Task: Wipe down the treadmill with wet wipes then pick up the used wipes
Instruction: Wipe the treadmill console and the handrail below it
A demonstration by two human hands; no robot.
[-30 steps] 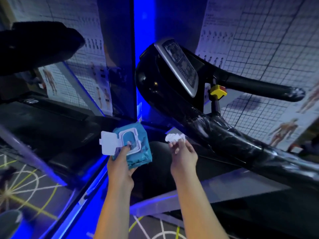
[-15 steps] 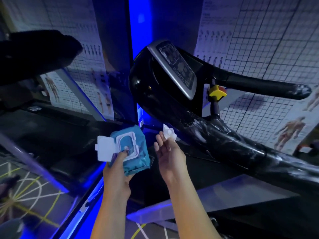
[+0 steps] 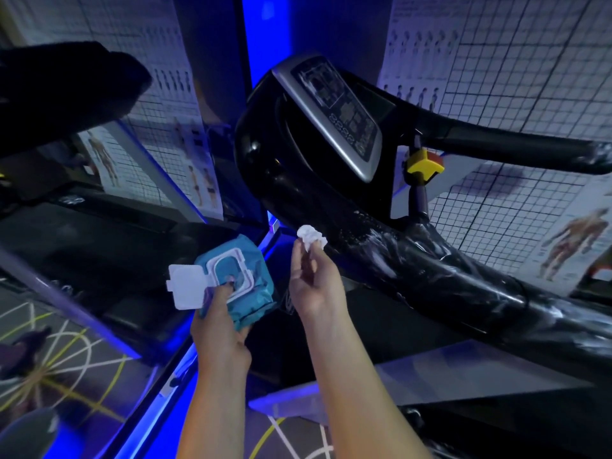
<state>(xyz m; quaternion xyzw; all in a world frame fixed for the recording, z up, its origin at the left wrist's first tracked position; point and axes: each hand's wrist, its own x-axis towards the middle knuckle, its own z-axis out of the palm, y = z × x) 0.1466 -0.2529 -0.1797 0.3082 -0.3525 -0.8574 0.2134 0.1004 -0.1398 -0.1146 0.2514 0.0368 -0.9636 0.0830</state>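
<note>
Left hand (image 3: 221, 332) grips teal wipes pack (image 3: 243, 283), white flip lid (image 3: 187, 286) open, thumb at the opening; right hand (image 3: 314, 286) pinches crumpled white wipe (image 3: 311, 238) at fingertips, just beside wrapped black treadmill handrail (image 3: 430, 270); console (image 3: 334, 107) above.

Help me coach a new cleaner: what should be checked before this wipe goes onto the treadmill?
1. Wipe pinched in right hand: ok.
2. Pack gripped by left hand: ok.
3. Lid closed so the rest stay moist: not ok, it stands open.
4. Wipe spread out for wiping: not ok, crumpled.
5. Wipe wet enough: cannot tell.
6. Handrail close to the wipe: ok.
</note>
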